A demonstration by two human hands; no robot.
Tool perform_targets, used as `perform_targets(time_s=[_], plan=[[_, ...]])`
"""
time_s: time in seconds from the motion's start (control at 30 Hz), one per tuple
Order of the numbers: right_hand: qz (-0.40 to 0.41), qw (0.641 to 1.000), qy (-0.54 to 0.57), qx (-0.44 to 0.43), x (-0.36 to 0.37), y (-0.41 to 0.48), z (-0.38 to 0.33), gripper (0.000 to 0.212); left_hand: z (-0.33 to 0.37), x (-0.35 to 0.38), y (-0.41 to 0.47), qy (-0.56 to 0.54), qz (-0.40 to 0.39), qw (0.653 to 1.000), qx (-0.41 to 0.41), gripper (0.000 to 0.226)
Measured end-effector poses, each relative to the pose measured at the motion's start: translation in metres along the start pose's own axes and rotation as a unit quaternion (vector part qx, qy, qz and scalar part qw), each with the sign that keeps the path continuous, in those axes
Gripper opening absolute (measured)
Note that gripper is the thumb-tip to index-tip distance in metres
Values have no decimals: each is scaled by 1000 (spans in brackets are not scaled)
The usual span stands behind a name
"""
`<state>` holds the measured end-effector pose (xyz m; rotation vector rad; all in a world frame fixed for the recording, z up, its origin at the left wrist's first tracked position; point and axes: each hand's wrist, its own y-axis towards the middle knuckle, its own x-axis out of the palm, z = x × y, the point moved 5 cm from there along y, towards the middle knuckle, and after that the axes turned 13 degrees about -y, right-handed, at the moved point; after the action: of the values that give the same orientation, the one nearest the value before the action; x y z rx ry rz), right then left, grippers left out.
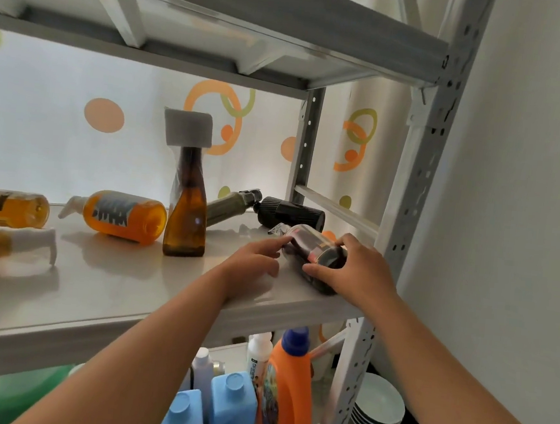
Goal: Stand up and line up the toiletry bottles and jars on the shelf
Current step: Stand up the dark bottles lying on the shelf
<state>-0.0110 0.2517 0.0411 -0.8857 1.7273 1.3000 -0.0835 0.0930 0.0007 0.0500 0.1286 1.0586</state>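
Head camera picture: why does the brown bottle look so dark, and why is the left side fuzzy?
Head view: bright light through the patterned curtain backlights the standing brown bottle; the shelf shows pale glare; the pump bottle at the left edge is blurred.

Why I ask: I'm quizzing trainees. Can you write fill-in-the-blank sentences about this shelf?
The right hand grips the dark bottle, which lies on its ___.
The brown bottle with the white cap stands ___.
The orange pump bottle lies to the ___ of the brown bottle.
Missing words: side; upright; left.
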Motion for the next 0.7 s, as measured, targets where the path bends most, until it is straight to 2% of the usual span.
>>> perform_targets(time_s=[0.13,0.57,0.7], plan=[[-23,1000,-8,-7,5,-5,2,73,0,1,-2,2,-9,1000,-9,70],[-29,999,23,9,4,-10,2,76,1,1,-5,-4,0,1000,6,58],[-35,999,29,14,3,-9,-1,88,1,-1,-6,-22,18,999,22,54]])
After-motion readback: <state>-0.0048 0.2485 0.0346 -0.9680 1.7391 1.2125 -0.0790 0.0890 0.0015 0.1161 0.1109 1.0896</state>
